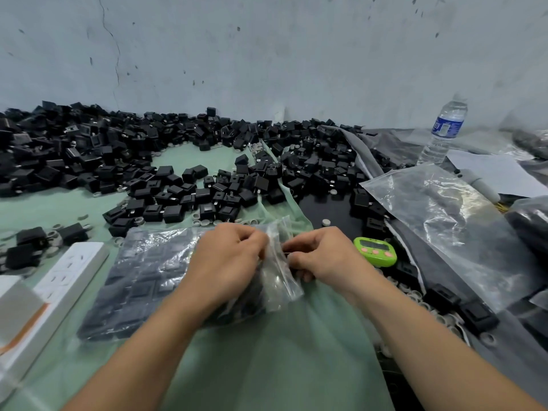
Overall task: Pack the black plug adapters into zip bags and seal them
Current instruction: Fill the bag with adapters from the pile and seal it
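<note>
Bare green cloth [281, 351] in front; adapter heap [173, 213] blocks behind, timer [376, 250] at right.

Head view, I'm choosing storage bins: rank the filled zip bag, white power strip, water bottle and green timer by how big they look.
1. filled zip bag
2. white power strip
3. water bottle
4. green timer
The white power strip lies nearer the camera than the water bottle, so the order of those two is unsure.
</note>
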Demonstrator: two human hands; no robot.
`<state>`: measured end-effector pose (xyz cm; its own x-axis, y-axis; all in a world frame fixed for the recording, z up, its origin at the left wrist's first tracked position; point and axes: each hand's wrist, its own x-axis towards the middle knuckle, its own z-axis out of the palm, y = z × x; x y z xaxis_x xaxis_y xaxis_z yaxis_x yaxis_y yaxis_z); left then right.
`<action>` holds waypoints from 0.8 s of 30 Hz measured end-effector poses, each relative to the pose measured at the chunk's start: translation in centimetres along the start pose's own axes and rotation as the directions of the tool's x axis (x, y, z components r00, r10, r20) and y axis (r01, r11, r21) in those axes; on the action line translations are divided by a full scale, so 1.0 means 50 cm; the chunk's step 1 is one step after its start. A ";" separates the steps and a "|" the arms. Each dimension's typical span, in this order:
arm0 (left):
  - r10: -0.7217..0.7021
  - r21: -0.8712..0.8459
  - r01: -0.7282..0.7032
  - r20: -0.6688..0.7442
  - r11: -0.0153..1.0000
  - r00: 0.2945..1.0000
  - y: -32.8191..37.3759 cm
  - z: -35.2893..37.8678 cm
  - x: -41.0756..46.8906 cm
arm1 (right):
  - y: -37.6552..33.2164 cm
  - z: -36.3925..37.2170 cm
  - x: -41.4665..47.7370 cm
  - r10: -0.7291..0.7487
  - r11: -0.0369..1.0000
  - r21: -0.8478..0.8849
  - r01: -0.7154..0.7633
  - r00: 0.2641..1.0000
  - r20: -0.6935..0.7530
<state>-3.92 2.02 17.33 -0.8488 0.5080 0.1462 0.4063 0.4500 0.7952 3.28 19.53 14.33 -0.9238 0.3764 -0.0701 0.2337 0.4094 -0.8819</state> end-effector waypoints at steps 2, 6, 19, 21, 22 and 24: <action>-0.028 -0.034 0.029 0.008 0.999 1.000 -0.008 -0.013 0.005 | -0.002 -0.004 -0.001 0.003 0.999 -0.042 -0.001 0.998 0.060; -0.052 0.022 0.052 0.002 0.998 0.999 -0.023 -0.029 0.013 | -0.001 0.009 0.003 -0.001 0.993 -0.115 -0.004 0.999 -0.044; 0.077 0.391 -0.080 0.023 0.917 0.997 -0.022 -0.002 0.002 | -0.023 0.017 -0.028 -0.112 0.919 -0.386 0.080 0.992 -0.062; 0.189 0.461 -0.216 0.104 0.861 0.976 -0.028 0.012 -0.007 | -0.029 -0.007 -0.031 -0.132 0.914 -0.396 0.091 0.988 -0.078; 0.198 0.490 -0.265 0.186 0.830 0.963 -0.032 0.020 -0.010 | -0.031 -0.022 -0.029 -0.141 0.919 -0.387 0.077 0.980 -0.140; 0.149 0.547 -0.319 0.331 0.774 0.932 -0.042 0.032 -0.010 | -0.034 -0.058 -0.018 -0.142 0.921 -0.390 0.014 0.943 -0.301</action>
<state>-3.80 2.00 14.64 -0.6182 0.7837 0.0602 0.7699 0.5884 0.2469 4.58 20.93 17.22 -0.8130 0.5469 0.1998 0.3202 0.7066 -0.6310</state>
